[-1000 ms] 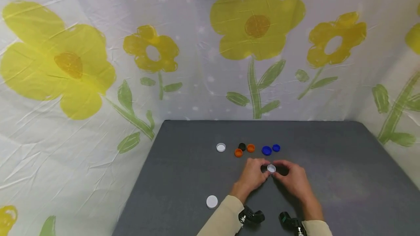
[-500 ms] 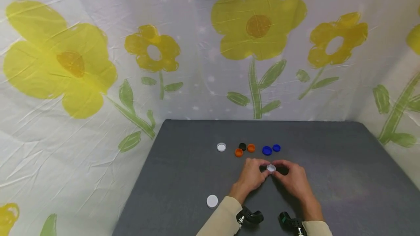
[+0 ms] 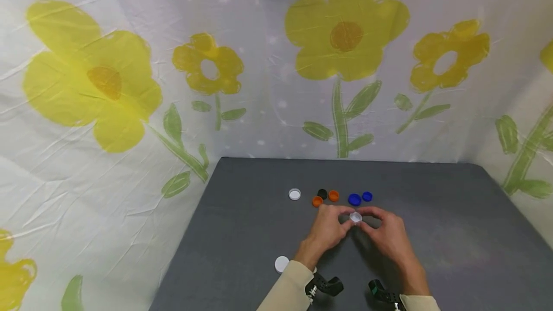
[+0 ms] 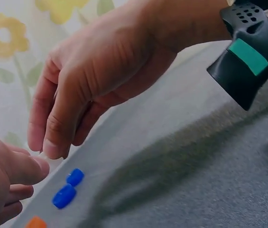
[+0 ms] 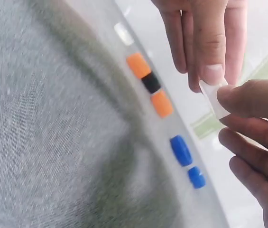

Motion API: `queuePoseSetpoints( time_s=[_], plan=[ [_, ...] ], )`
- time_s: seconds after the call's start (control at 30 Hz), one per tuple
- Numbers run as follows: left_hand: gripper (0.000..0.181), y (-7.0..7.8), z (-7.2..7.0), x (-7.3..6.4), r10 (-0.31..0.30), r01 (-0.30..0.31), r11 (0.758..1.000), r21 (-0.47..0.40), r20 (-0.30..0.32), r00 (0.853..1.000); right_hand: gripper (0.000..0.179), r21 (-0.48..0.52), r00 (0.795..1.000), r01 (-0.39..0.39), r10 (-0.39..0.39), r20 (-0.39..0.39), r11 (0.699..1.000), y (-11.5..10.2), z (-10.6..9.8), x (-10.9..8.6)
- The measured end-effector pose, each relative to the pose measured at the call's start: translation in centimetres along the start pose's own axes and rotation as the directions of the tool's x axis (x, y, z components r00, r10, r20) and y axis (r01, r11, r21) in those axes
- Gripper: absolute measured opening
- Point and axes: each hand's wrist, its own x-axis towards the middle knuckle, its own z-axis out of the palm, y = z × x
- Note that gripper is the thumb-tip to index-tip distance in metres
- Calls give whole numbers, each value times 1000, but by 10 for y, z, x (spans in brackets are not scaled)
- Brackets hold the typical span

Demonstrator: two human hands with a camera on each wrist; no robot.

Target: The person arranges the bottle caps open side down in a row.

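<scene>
A small white cap (image 3: pixel 355 218) is held above the table between both hands, its hollow side facing up in the head view. My left hand (image 3: pixel 325 228) pinches its left edge with thumb and fingers. From the other side, my right hand (image 3: pixel 389 236) pinches the right edge. In the right wrist view the white cap (image 5: pixel 214 99) is seen edge-on, gripped by the right hand (image 5: pixel 262 137) and the left hand (image 5: pixel 207 38). The left wrist view shows the right hand (image 4: pixel 100 71) large and hides most of the cap.
Beyond the hands lie orange caps (image 3: pixel 317 201), a black cap (image 3: pixel 322 194), blue caps (image 3: pixel 354 199) and a white cap (image 3: pixel 294 194). A white disc (image 3: pixel 282 264) lies beside the left sleeve; another white edge peeks out by that wrist. The grey table (image 3: pixel 242 215) meets a flowered sheet (image 3: pixel 259 85).
Both hands have shifted slightly left and upward with the white cap, which has changed its tilt a little. A second white edge has come into view by the left wrist.
</scene>
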Motion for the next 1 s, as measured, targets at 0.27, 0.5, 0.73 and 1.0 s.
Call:
queuePoseSetpoints(
  time_s=[0.27,0.5,0.73,1.0],
  plan=[
    [25,6,-16,-5,25,-25,1000,-11,-6,1000,31,-8,1000,25,-25,-12,1000,-18,-7,-3],
    [23,8,-32,-15,34,-34,998,-54,-9,999,32,8,997,70,-70,-38,998,-33,-8,-8],
    [24,3,-46,-28,41,-43,996,-73,-28,999,33,19,990,117,-115,-80,993,-42,3,-15],
    [23,-1,-57,-43,30,-34,995,-94,-45,999,35,48,989,123,-119,-83,991,-49,16,-22]
  ],
)
